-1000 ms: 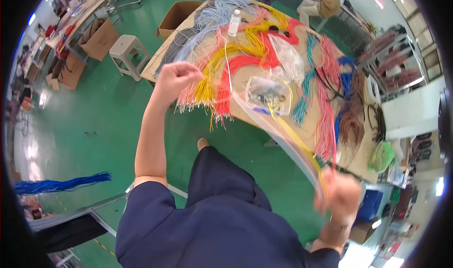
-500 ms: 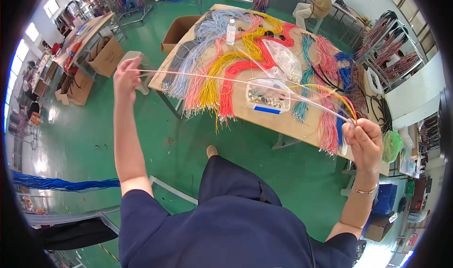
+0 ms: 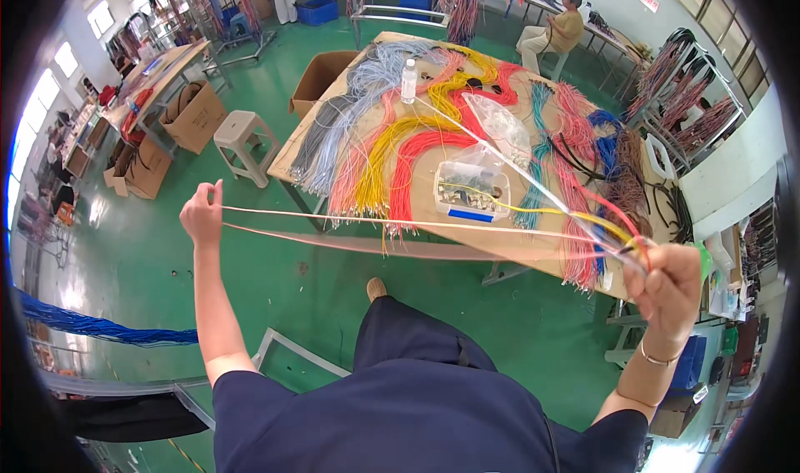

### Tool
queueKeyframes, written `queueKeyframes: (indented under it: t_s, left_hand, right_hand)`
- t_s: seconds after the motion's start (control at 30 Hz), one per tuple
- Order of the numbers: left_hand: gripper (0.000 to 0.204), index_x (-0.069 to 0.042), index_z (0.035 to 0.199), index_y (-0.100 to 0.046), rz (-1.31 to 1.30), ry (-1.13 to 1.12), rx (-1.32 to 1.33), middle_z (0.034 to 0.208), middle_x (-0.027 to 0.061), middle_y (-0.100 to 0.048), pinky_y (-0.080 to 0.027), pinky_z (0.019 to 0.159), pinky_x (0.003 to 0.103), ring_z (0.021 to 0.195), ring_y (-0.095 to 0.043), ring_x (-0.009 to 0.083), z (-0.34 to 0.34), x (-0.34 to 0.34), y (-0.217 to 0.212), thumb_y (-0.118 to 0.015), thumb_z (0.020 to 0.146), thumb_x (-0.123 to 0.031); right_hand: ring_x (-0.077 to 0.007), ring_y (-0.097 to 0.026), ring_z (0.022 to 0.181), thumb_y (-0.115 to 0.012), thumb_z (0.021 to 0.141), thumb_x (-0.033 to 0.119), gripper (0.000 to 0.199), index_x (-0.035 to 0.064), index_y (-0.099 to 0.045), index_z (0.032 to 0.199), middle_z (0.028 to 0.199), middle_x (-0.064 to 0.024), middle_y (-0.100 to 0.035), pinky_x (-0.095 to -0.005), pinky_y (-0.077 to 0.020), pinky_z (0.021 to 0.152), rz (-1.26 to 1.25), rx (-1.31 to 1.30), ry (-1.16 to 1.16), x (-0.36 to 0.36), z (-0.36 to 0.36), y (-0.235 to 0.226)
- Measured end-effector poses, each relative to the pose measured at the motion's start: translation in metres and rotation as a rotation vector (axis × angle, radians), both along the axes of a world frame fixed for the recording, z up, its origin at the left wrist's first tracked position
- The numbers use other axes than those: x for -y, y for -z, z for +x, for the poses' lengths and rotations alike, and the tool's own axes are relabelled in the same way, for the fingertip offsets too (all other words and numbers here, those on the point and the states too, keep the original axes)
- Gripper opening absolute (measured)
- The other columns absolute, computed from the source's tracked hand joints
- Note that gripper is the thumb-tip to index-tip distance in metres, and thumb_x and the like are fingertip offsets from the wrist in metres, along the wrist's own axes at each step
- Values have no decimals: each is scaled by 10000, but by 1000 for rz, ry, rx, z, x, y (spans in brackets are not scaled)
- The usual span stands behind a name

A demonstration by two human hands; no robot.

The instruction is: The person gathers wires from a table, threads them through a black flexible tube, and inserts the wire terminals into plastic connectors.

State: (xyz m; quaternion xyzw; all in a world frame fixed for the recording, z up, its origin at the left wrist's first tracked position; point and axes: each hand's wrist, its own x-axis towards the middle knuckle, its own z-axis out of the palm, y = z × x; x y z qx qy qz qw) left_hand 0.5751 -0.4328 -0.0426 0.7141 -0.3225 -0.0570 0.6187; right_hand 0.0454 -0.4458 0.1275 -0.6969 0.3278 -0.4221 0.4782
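My left hand [image 3: 202,213] is raised on the left, its fingers closed on the ends of pale pink wires [image 3: 333,217]. These run across in front of the table to my right hand [image 3: 667,288]; one strand is drawn straight, and another sags and blurs. My right hand is closed around a bundle of wires beyond the table's near right corner. From that fist, white wires [image 3: 521,169] stretch toward the bottle, a yellow wire [image 3: 533,210] reaches over the box, and a red wire [image 3: 612,207] curves up. The held ends are hidden by my fingers.
The wooden table [image 3: 422,190] bears coloured wire bundles, a clear plastic box [image 3: 472,215] of small parts, plastic bags [image 3: 498,123] and a bottle [image 3: 409,83]. A stool [image 3: 242,131] and cartons [image 3: 193,115] stand left. A person [image 3: 562,30] sits at the far right.
My left hand has moved down and slightly left; my right hand has moved down and right, nearer me. The pink wires have dropped lower, with one strand separating into a sag.
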Motion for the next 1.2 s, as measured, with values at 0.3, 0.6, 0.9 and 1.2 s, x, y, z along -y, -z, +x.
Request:
queueKeyframes:
  t_s: [0.3, 0.6, 0.9, 1.2]
  left_hand:
    - [339, -40, 746, -521, -253, -223, -498, 470, -24, -392, -299, 365, 234, 380, -351, 84, 21, -34, -30, -531, 794, -376]
    - [729, -73, 1161, -373, 1100, -10, 542, 1113, 178, -430, -360, 859, 332, 1057, -420, 264, 19, -56, -5, -711, 562, -315]
    - [1227, -41, 1317, -18, -785, 1150, 255, 1360, 166, -135, -139, 1013, 343, 1259, -146, 244, -204, 48, -151, -814, 407, -247]
    - [894, 80, 1233, -233, -222, 2535, -133, 968, 233, -554, -317, 905, 336, 962, -532, 268, -260, 69, -165, -409, 727, -635]
  right_hand:
    - [-109, -433, 579, -467, 807, 61, 130, -44, -500, 738, 677, -68, -504, -194, -333, 500, 1, 41, -7, 34, 14, 5]
    - [-63, -343, 517, -470, 834, 127, 171, -35, -516, 807, 653, -29, -473, -172, -302, 512, -56, 272, 91, 62, 35, -23]
    - [-62, -312, 482, -454, 839, 110, 152, -42, -448, 851, 624, -13, -460, -172, -305, 527, -305, 287, -393, 24, 101, -96]
    - [-131, -433, 598, -465, 815, 94, 306, -101, -364, 1028, 613, -24, -455, -256, -389, 636, -115, 658, -723, 37, 85, -124]
